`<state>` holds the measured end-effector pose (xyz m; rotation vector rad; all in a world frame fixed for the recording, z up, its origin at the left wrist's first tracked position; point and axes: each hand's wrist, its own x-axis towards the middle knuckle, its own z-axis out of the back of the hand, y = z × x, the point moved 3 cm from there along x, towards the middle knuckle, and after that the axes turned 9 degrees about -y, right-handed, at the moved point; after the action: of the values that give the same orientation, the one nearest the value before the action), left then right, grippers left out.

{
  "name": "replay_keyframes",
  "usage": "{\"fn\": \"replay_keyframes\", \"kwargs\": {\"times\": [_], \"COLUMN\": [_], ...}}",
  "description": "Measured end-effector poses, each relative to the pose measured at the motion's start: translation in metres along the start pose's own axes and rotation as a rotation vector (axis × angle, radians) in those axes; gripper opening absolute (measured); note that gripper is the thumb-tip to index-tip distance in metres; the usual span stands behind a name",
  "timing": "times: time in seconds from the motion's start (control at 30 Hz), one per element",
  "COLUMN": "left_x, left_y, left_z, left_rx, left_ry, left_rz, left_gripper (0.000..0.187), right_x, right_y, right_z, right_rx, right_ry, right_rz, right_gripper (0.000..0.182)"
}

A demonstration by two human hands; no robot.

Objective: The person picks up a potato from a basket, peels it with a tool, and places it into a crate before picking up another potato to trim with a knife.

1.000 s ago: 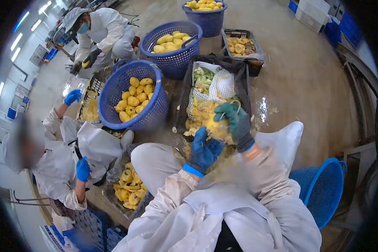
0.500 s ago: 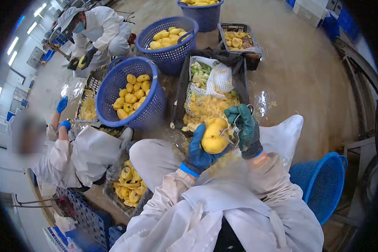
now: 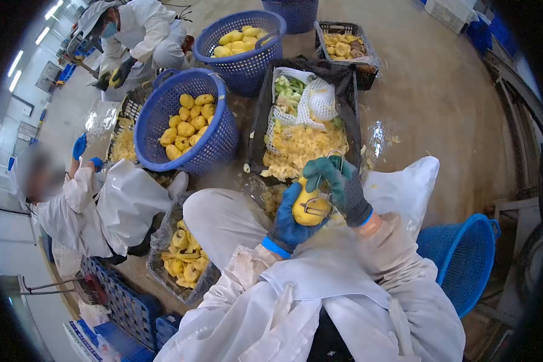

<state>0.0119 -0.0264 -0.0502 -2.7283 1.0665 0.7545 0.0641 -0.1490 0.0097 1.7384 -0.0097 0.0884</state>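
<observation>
My left hand (image 3: pixel 288 218), in a blue glove, is wrapped round a lumpy yellow potato (image 3: pixel 304 215) from the left and below. A metal wire peeler (image 3: pixel 317 211) is gripped in my right hand (image 3: pixel 342 188), which wears a green-palmed glove with a dark cuff. The peeler's head lies across the potato's right side. Part of its handle is hidden by the fingers. Beyond my hands, a black-lined crate (image 3: pixel 352 145) holds yellow peelings, green scraps and white foam netting.
Blue-purple baskets (image 3: pixel 214 148) of yellow produce stand ahead. A clear-lined crate (image 3: pixel 208 288) of yellow pieces sits at my left knee. A blue basket (image 3: pixel 455 256) leans at my right. One co-worker (image 3: pixel 84 214) sits left; another (image 3: pixel 142 36) crouches farther off.
The peeler has shifted down and left across the potato, with my right hand moving left. The potato looks turned in my left hand. The view has tilted slightly down.
</observation>
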Motion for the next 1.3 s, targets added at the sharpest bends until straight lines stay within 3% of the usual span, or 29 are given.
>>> {"fn": "replay_keyframes", "kwargs": {"times": [0.03, 0.13, 0.23, 0.3, 0.37, 0.4, 0.43, 0.47, 0.5, 0.57, 0.6, 0.63, 0.67, 0.73, 0.77, 0.8, 0.83, 0.87, 0.9, 0.93, 0.97, 1.0, 1.07, 1.13, 1.17, 1.2, 1.23, 1.3], "left_x": [0.0, 0.0, 0.0, -0.001, -0.006, -0.004, -0.004, -0.002, -0.001, -0.005, -0.005, -0.003, -0.003, 0.004, 0.012, 0.017, 0.004, -0.005, 0.012, 0.024, 0.008, -0.001, -0.004, -0.003, -0.007, -0.007, -0.006, -0.002], "left_y": [0.0, -0.001, -0.009, -0.006, -0.008, -0.008, -0.008, -0.011, -0.011, -0.012, -0.014, -0.015, -0.015, -0.009, -0.014, -0.017, -0.013, -0.009, -0.014, -0.018, -0.015, -0.01, -0.019, -0.018, -0.01, -0.009, -0.008, -0.009], "left_z": [0.001, 0.001, -0.002, -0.003, -0.019, -0.013, -0.007, -0.007, -0.007, -0.001, -0.002, -0.002, -0.005, -0.002, 0.017, 0.037, 0.011, -0.005, 0.019, 0.046, 0.01, -0.008, -0.01, -0.008, -0.016, -0.015, -0.014, -0.009], "left_rx": [0.02, 0.209, 0.222, 0.195, 0.693, 0.44, 0.162, 0.248, 0.333, 0.828, 1.255, 1.238, 1.221, 0.297, 0.633, 0.953, 1.304, 1.657, 1.298, 0.834, 0.547, 0.253, 1.202, 1.201, 0.725, 0.622, 0.514, 0.311], "left_ry": [-0.008, -0.053, -0.093, -0.193, 0.0, -0.031, -0.112, -0.095, -0.08, -0.042, 0.009, 0.012, 0.014, -0.081, -0.05, -0.107, -0.01, 0.106, 0.044, -0.133, -0.139, -0.144, 0.035, 0.103, 0.045, 0.036, 0.022, -0.089], "left_rz": [-0.007, -0.114, -0.194, -0.213, -0.63, -0.381, -0.157, -0.231, -0.302, -0.724, -1.085, -1.056, -1.027, -0.205, -0.484, -0.783, -1.08, -1.375, -0.893, -0.541, -0.372, -0.2, -0.891, -0.948, -0.656, -0.573, -0.494, -0.329], "left_gripper": [0.051, 0.045, 0.043, 0.041, 0.041, 0.044, 0.049, 0.048, 0.047, 0.045, 0.044, 0.044, 0.043, 0.043, 0.042, 0.042, 0.042, 0.042, 0.046, 0.053, 0.058, 0.065, 0.072, 0.075, 0.075, 0.07, 0.065, 0.056], "right_x": [0.0, 0.032, 0.046, 0.015, 0.016, 0.016, 0.027, 0.04, 0.031, 0.014, 0.018, 0.022, 0.025, 0.031, 0.026, 0.011, 0.005, 0.014, 0.025, 0.033, 0.038, 0.033, 0.012, 0.019, 0.023, 0.03, 0.039, 0.034], "right_y": [0.001, -0.023, -0.038, -0.036, -0.041, -0.045, -0.042, -0.04, -0.043, -0.053, -0.065, -0.076, -0.071, -0.065, -0.052, -0.048, -0.05, -0.066, -0.085, -0.1, -0.067, -0.066, -0.061, -0.056, -0.055, -0.052, -0.055, -0.051], "right_z": [-0.001, 0.043, 0.075, 0.032, 0.035, 0.037, 0.051, 0.056, 0.054, 0.026, 0.035, 0.044, 0.057, 0.071, 0.053, 0.03, 0.023, 0.04, 0.068, 0.091, 0.093, 0.078, 0.041, 0.052, 0.058, 0.064, 0.077, 0.074], "right_rx": [0.058, -0.389, 0.271, -0.171, -0.256, -0.298, -0.028, 0.244, 0.268, -0.086, -0.226, -0.364, -0.125, 0.362, 0.007, 0.232, 0.207, 0.048, 0.026, 0.222, 0.45, 0.361, 0.17, -0.09, -0.219, -0.348, 0.351, 0.41], "right_ry": [0.039, -0.252, -0.341, -0.071, -0.101, -0.117, -0.198, -0.271, -0.374, -0.207, -0.183, -0.165, -0.267, -0.45, -0.329, -0.134, -0.065, -0.199, -0.34, -0.45, -0.495, -0.413, -0.254, -0.331, -0.363, -0.386, -0.48, -0.496], "right_rz": [-0.041, 0.379, -0.017, 0.344, 0.374, 0.388, 0.223, 0.069, -0.101, 0.226, 0.292, 0.364, 0.189, -0.156, 0.115, 0.134, 0.153, 0.18, 0.154, 0.041, -0.029, 0.019, 0.117, 0.26, 0.322, 0.392, 0.003, -0.004], "right_gripper": [0.025, 0.024, 0.023, 0.02, 0.022, 0.023, 0.024, 0.025, 0.025, 0.025, 0.023, 0.021, 0.021, 0.023, 0.031, 0.035, 0.033, 0.031, 0.029, 0.027, 0.022, 0.027, 0.039, 0.036, 0.035, 0.034, 0.027, 0.029]}}
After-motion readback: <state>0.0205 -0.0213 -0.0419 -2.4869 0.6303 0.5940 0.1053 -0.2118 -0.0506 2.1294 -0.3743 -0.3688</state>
